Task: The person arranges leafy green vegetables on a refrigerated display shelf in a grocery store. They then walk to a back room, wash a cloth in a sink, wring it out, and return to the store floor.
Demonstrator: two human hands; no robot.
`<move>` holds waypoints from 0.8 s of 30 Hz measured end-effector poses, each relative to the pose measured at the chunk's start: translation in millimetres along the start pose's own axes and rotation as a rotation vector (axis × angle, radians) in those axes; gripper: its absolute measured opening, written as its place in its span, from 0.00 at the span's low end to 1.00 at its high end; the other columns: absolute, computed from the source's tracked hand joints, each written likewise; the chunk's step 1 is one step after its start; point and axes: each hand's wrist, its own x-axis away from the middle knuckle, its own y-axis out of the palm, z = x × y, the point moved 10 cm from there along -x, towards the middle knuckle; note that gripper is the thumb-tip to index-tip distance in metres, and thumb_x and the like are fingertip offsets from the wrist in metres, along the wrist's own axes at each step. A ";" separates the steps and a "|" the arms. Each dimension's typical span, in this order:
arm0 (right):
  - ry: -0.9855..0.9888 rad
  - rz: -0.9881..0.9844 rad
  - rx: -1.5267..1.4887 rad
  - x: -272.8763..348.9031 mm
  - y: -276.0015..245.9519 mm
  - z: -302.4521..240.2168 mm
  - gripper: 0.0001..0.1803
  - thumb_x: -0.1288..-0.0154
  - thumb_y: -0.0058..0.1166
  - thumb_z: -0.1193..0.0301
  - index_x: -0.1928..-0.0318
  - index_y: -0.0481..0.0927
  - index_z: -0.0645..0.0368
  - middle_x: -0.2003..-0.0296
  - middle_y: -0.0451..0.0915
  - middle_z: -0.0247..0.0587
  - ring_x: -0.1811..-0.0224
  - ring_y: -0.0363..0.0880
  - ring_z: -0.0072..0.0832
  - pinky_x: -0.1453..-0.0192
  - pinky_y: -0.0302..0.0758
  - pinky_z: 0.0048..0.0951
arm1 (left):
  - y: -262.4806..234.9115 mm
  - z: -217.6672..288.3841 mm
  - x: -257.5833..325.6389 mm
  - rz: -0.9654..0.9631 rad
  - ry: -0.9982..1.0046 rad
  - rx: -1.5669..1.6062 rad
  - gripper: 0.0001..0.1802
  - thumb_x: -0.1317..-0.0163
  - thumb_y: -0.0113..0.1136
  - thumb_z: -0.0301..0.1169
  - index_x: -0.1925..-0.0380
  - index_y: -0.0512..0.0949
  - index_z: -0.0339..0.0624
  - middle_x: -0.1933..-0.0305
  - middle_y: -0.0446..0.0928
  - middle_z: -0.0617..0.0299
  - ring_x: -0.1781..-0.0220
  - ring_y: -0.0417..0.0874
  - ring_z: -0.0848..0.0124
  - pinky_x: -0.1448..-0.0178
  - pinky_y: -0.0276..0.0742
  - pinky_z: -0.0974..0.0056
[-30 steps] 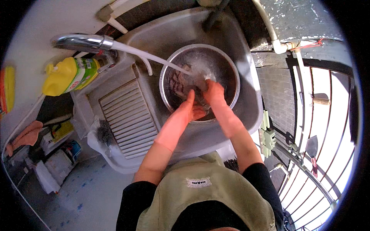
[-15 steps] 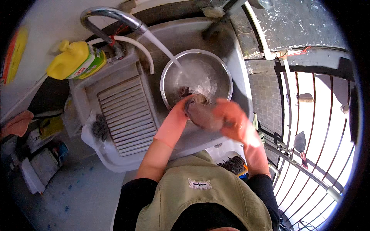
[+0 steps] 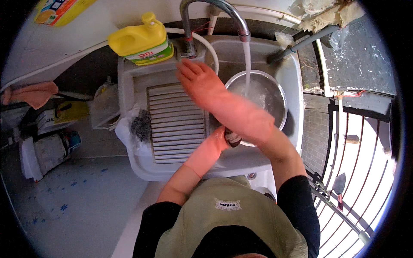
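Pink rubber gloves cover both of my hands. My left hand (image 3: pixel 217 139) is closed round a dark brown, soft-looking bundle (image 3: pixel 233 138), low by the near rim of a steel basin (image 3: pixel 283 96). Most of the bundle is hidden by the glove and my right forearm, so its kind cannot be made out. My right hand (image 3: pixel 198 81) reaches across to the left over the left one, fingers stretched out and holding nothing. Its fingertips are just below the base of the chrome tap (image 3: pixel 188 47). Water (image 3: pixel 247 60) runs from the spout into the basin.
The grey sink (image 3: pixel 297 81) has a ribbed washboard (image 3: pixel 176 129) on its left. A yellow jug (image 3: pixel 142 41) stands at its back left corner. On the washboard's left edge lies a dark scrubbing pad (image 3: pixel 140 124). A barred window (image 3: pixel 357 172) is at right.
My right hand has left the brown bundle and swung left toward the tap base. My left hand keeps the bundle, now lower beside the basin. The view has shifted left.
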 end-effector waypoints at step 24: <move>1.558 0.459 -2.207 334.4 133.4 52.7 0.46 0.38 0.54 0.33 0.26 0.63 0.42 0.31 0.68 0.35 0.31 0.68 0.43 0.29 0.67 0.54 | 68.3 -3.8 47.3 -0.195 -0.145 0.407 0.28 0.32 0.51 0.45 0.36 0.74 0.43 0.36 0.77 0.54 0.34 0.77 0.56 0.27 0.70 0.51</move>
